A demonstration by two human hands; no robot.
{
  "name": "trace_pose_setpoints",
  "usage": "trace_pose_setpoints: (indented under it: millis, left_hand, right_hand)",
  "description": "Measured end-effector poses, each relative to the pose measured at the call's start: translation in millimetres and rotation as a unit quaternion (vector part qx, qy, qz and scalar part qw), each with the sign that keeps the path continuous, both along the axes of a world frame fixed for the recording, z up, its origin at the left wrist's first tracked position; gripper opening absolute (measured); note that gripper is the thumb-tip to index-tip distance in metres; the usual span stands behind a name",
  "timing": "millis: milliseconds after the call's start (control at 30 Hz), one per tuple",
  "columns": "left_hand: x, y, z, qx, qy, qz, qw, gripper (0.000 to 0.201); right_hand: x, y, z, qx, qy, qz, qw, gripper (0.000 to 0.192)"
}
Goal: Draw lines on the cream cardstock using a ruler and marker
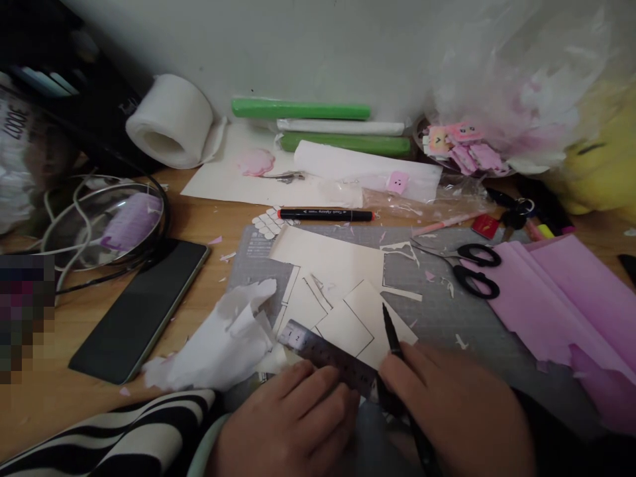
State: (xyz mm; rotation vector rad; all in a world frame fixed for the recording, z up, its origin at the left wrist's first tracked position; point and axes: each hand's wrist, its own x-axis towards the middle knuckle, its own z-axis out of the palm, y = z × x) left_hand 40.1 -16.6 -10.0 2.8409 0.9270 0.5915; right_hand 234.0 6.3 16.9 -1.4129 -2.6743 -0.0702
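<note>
My left hand (293,424) presses on the near end of a grey metal ruler (325,354) that lies slanted across cream paper (348,311) on a grey cutting mat (437,311). My right hand (452,411) grips a black pen (392,338); its tip rests on a cream square marked with drawn black lines, just right of the ruler. A larger cream sheet (328,255) lies further back on the mat.
Black scissors (472,265) and pink tissue paper (571,298) lie to the right. A black marker (325,214), crumpled white tissue (223,344), a phone (142,308), a tissue roll (171,119), green and white sticks (303,109) and pink paper figures (460,146) surround the mat.
</note>
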Motion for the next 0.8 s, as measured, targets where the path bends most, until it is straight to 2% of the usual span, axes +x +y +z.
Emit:
trace_pose_setpoints:
  millis: [133, 267, 367, 533, 633, 700, 800]
  left_hand:
    - [-1.2, -3.9, -0.6, -0.015, 0.010, 0.019, 1.000, 0.020]
    - [-0.8, -2.6, 6.2, 0.005, 0.020, 0.014, 1.000, 0.032]
    - [-0.3, 0.3, 11.1, 0.025, 0.001, 0.013, 1.000, 0.034]
    - [-0.1, 1.4, 12.4, -0.005, -0.025, -0.015, 1.000, 0.040]
    - [-0.2, -0.2, 9.0, -0.006, -0.027, -0.025, 0.999, 0.039]
    - [-0.4, -1.9, 6.7, -0.010, -0.027, -0.041, 0.999, 0.040]
    - [-0.9, -4.4, 4.5, -0.028, -0.022, -0.068, 0.997, 0.042]
  right_hand:
    - [-0.1, -17.4, -7.2, -0.010, -0.047, -0.039, 0.998, 0.017]
    - [2.3, -16.5, -9.2, -0.023, -0.061, -0.041, 0.997, 0.017]
    - [1.5, -15.2, -8.6, -0.035, -0.072, -0.050, 0.996, 0.017]
    - [0.0, -9.5, -6.9, -0.006, -0.095, -0.068, 0.993, 0.016]
    - [-0.5, -2.3, -8.8, 0.045, -0.103, -0.113, 0.987, 0.019]
    - [-0.6, 1.9, -10.9, 0.043, -0.098, -0.133, 0.985, 0.020]
    - [0.7, 6.2, -10.1, 0.028, -0.084, -0.103, 0.991, 0.021]
